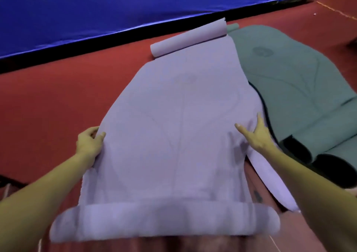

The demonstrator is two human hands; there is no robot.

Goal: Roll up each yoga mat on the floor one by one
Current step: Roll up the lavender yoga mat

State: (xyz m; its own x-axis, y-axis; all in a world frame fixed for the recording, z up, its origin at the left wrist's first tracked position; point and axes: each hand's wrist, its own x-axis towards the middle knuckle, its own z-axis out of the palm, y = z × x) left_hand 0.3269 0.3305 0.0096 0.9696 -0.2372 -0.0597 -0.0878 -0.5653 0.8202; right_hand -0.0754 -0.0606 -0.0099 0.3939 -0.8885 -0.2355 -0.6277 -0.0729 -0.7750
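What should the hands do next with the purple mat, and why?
Probably push the near roll forward. The purple mat is curled at both ends but flat between, the left hand pinches its edge, and the right hand lies open on it. The green mat waits beside it.

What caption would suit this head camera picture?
Two hands, left pinching, right flat, on a lilac yoga mat beside a grey-green mat.
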